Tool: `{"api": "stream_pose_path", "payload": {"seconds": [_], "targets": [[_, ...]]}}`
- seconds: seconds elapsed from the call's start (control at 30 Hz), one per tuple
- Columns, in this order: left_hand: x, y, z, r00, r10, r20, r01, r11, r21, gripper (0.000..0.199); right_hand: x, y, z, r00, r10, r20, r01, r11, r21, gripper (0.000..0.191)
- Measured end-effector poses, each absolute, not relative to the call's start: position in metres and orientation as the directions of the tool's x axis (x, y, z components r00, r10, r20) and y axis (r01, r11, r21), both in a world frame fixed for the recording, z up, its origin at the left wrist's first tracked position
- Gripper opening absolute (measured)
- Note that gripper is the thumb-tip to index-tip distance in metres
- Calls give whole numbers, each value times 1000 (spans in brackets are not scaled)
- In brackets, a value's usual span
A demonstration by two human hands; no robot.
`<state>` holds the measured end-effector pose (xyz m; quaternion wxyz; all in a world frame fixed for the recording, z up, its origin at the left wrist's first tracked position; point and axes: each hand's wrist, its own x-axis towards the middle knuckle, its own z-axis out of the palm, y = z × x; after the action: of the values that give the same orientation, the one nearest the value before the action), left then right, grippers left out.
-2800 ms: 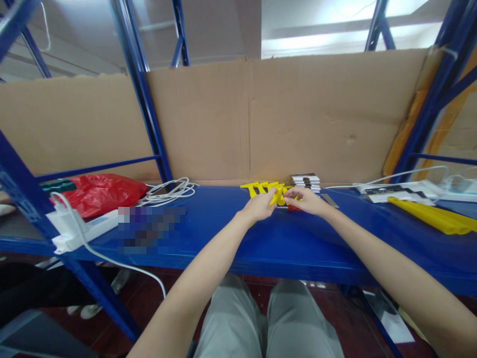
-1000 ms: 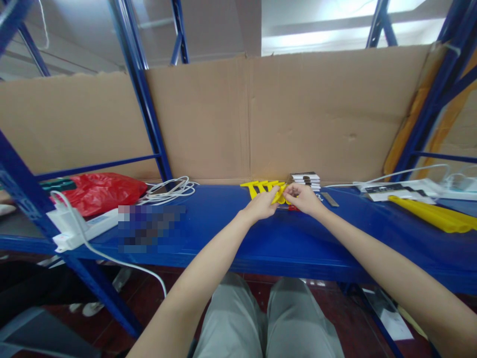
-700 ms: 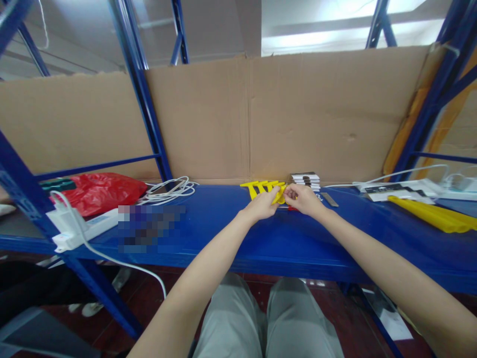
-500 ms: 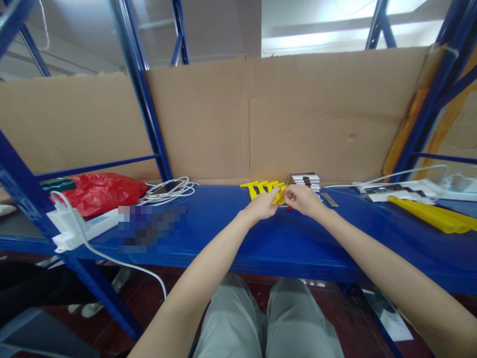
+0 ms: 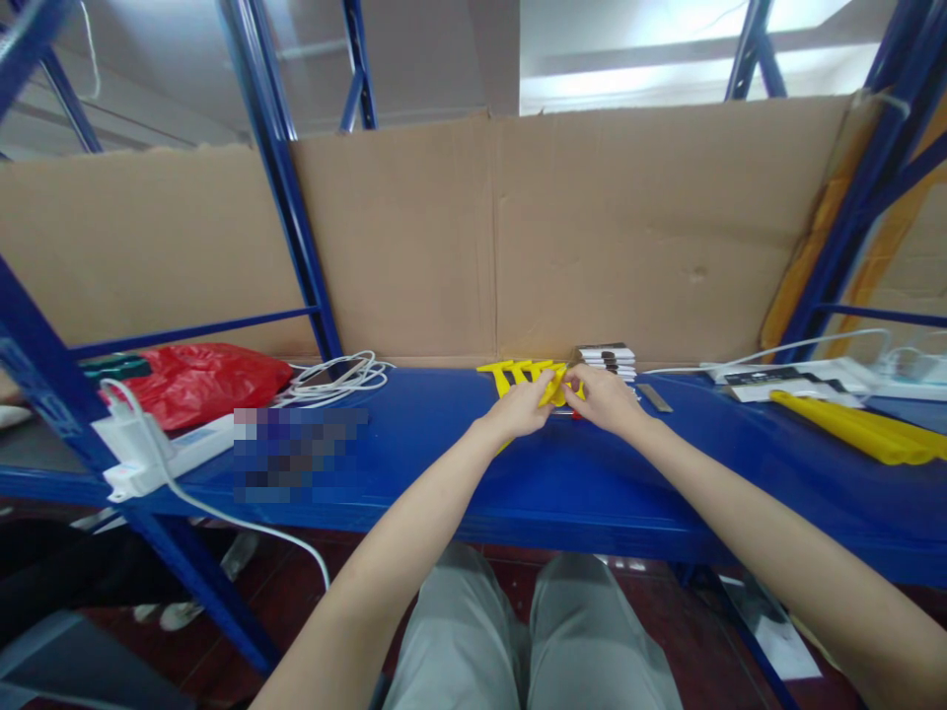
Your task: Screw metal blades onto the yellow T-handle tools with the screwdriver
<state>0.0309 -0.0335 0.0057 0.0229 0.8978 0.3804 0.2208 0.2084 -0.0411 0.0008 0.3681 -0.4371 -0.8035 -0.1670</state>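
My left hand is closed around a yellow plastic tool, most of it hidden by the fingers. Against the same tool, the fingertips of my right hand are pinched together. Just behind my left hand lies a row of several yellow T-shaped plastic tools with flat wide ends. A stack of black-and-white printed cards or packets sits right behind my right hand. To the right of that lies a flat grey strip. A small red bit shows under my hands.
A blue shelf top bears everything, with a cardboard sheet upright behind. At left are a red plastic bag, coiled white cable and a power strip. Long yellow pieces lie at right.
My right fingers have shifted slightly at the yellow tool, and a little more yellow shows between the hands. Otherwise the scene is the same.
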Motion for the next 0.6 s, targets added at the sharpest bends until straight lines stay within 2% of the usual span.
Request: {"api": "stream_pose_path", "payload": {"seconds": [0.17,0.3,0.43,0.6], "targets": [[30,-35,7,613,687,390,695,-704,146,47,202,-36,-3,-166,694,701,644,615,-455,17],[30,-37,8,607,688,397,717,-690,99,48,198,-32,-5,-83,796,599,428,572,-700,25],[30,-38,8,606,696,386,724,-683,95,47,199,-31,-4,-78,870,488,315,485,-816,26],[31,-38,7,606,692,393,715,-690,114,48,199,-30,-4,-82,875,477,308,478,-823,25]]}}
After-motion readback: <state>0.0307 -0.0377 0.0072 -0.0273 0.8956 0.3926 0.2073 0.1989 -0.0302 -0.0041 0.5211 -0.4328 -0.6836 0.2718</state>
